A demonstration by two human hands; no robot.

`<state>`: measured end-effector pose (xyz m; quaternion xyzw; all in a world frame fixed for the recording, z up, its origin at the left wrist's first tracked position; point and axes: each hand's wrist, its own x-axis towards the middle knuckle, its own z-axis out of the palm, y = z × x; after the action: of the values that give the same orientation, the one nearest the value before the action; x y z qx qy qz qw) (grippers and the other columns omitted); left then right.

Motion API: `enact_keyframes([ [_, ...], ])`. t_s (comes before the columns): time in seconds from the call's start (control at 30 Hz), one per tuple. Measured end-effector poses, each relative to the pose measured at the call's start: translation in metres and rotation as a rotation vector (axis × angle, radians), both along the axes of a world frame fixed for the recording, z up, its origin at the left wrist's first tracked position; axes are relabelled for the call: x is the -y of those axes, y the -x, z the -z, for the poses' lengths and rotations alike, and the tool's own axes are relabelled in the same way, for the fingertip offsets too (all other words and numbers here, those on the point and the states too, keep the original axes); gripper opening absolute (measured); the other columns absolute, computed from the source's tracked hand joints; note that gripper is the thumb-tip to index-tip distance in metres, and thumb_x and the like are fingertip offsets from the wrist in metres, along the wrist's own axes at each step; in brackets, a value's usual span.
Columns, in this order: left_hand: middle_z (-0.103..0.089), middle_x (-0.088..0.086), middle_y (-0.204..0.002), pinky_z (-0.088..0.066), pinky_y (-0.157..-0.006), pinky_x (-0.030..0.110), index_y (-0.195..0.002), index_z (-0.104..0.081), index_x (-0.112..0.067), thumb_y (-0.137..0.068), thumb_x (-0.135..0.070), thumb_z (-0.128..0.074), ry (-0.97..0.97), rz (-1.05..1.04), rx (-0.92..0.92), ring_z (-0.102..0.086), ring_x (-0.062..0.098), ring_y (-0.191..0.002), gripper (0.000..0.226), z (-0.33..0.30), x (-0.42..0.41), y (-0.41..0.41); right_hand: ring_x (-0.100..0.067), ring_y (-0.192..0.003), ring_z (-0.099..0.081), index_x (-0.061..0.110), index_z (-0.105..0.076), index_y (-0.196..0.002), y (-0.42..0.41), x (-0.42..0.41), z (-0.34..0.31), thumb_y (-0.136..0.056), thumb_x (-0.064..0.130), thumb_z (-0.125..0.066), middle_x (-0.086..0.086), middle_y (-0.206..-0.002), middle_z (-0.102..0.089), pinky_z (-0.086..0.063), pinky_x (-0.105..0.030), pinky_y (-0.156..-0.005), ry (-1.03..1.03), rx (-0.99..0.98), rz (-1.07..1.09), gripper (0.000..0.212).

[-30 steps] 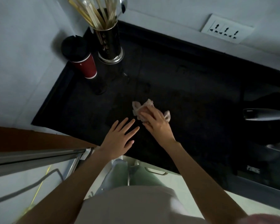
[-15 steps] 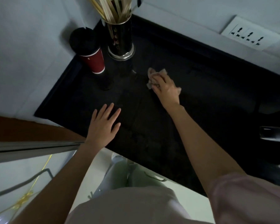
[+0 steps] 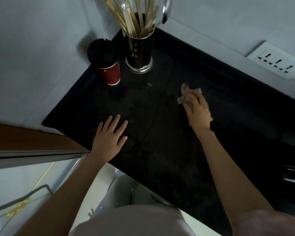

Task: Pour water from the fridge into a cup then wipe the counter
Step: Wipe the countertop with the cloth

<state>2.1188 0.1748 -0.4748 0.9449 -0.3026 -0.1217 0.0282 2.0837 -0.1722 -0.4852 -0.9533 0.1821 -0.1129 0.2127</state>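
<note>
Dark stone tabletop point(image 3: 160, 150) fills the corner, pale walls on two sides and a socket plate point(image 3: 276, 63) on the far right wall. Tucked out of the way at the far left corner stands the red paper cup point(image 3: 111, 74) with its black lid on, just beside a steel holder point(image 3: 140, 53) stuffed with chopsticks; parked there, they leave the middle free for wiping. So the pouring looks done, I'd judge, and we're deep in the wipe.

Right hand point(image 3: 197, 110) has its fingers curled over a crumpled pale cloth point(image 3: 186, 93), pressing it down on the tabletop at mid-right; the wad pokes out past the fingertips on the far side. Left hand point(image 3: 109, 139) lies flat, fingers straight and spread, planted near the left front edge, likely a brace while the other arm reaches out. Faint wet glints show just near of the holder.

Compared with half a second back, the cloth hand has swept right and nearer, away from the holder's base. A second ago it was close beside the left hand, so that's a stroke out to the far corner and now across. The left hand has barely shifted on its spot. Cup and holder haven't budged.
</note>
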Motion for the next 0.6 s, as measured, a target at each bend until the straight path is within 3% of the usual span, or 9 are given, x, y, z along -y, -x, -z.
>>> enact_keyframes([
  [0.07,-0.038,0.012,-0.152,-0.037,-0.104,0.058,-0.143,-0.043,-0.023,-0.093,-0.044,-0.049,-0.002,0.000,-0.017,-0.035,0.037,-0.140,0.055,0.000,0.000,-0.001,-0.035,-0.126,-0.044,0.022,-0.051,-0.134,-0.043,0.001,-0.004,-0.091,0.023,-0.060,-0.011,-0.147,-0.038,-0.044,-0.050,-0.100,-0.011,-0.050,0.017,0.044],
  [0.2,-0.036,0.010,-0.153,-0.036,-0.105,0.058,-0.144,-0.043,-0.024,-0.092,-0.050,-0.030,-0.013,-0.008,-0.044,-0.034,0.036,-0.140,0.059,-0.004,0.001,0.000,-0.034,-0.121,-0.049,0.025,-0.053,-0.131,-0.089,-0.045,-0.007,-0.087,0.023,-0.062,-0.012,-0.147,-0.039,-0.045,-0.056,-0.095,-0.031,-0.072,-0.117,0.045],
  [0.37,-0.036,0.009,-0.153,-0.035,-0.106,0.056,-0.145,-0.041,-0.026,-0.092,-0.051,-0.028,-0.034,0.008,-0.041,-0.034,0.034,-0.141,0.060,-0.003,-0.001,0.000,-0.028,-0.120,-0.053,0.017,-0.057,-0.129,-0.038,-0.103,-0.009,-0.086,0.011,-0.066,-0.009,-0.142,-0.044,-0.048,-0.042,-0.099,-0.058,0.023,-0.328,0.045],
  [0.5,-0.035,0.011,-0.154,-0.034,-0.107,0.056,-0.146,-0.040,-0.024,-0.094,-0.048,-0.040,-0.002,0.014,-0.018,-0.032,0.036,-0.141,0.057,0.002,-0.003,0.001,-0.023,-0.121,-0.052,0.016,-0.059,-0.129,0.036,-0.102,-0.006,-0.089,0.013,-0.067,-0.008,-0.141,-0.047,-0.047,-0.031,-0.099,-0.037,0.053,-0.201,0.041],
  [0.6,-0.036,0.012,-0.153,-0.033,-0.107,0.057,-0.146,-0.040,-0.024,-0.092,-0.046,-0.045,0.024,0.011,-0.005,-0.033,0.036,-0.141,0.058,0.004,-0.004,0.001,-0.027,-0.122,-0.052,0.015,-0.059,-0.128,0.056,-0.068,-0.004,-0.092,0.017,-0.062,-0.012,-0.136,-0.051,-0.046,-0.037,-0.101,0.015,0.074,-0.064,0.036],
])
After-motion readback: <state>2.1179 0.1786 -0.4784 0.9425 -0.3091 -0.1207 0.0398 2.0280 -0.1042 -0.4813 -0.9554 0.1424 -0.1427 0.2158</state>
